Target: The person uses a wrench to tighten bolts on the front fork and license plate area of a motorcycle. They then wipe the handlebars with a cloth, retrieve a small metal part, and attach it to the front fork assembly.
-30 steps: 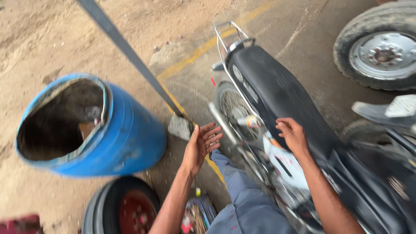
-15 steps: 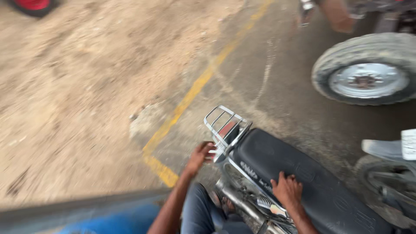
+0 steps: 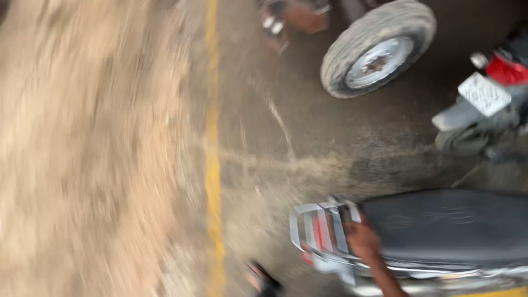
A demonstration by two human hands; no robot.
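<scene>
One hand (image 3: 363, 242) shows, which of mine I can't tell, closed over the chrome rear rack (image 3: 322, 231) beside the black seat (image 3: 445, 225) — I judge the motorcycle heavy, the stiff rack its sound hold.

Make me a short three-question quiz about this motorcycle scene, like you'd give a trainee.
1. True or false: a hand rests on the motorcycle's rear metal rack.
2. What colour is the painted line on the ground? A) white B) yellow C) blue
3. What lies just right of the rack: the black ____?

Key: 1 true. 2 B. 3 seat. Only one hand shows; the blur hides which hand it is and its grip.
</scene>
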